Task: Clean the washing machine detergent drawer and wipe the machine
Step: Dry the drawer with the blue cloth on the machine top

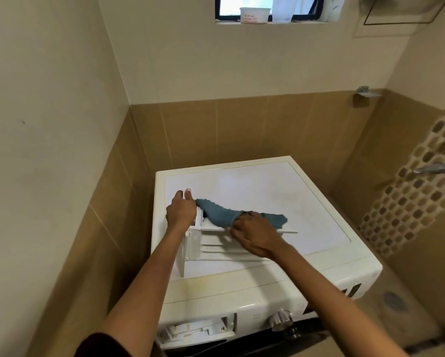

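The white detergent drawer (211, 246) lies taken out on top of the white washing machine (306, 202), near its left front. My left hand (181, 211) grips the drawer's far left end. My right hand (254, 234) holds a blue-grey cloth (216, 211) that is draped across the drawer's far part and onto the machine top. The empty drawer slot (198, 329) shows in the machine's front panel at the lower left.
A silver control knob (280, 320) sits on the front panel. Brown tiled walls close in behind and on the left. Taps (432, 168) stick out of the mosaic wall at right. A floor drain (394, 300) lies right of the machine. Containers (254, 14) stand on the window sill.
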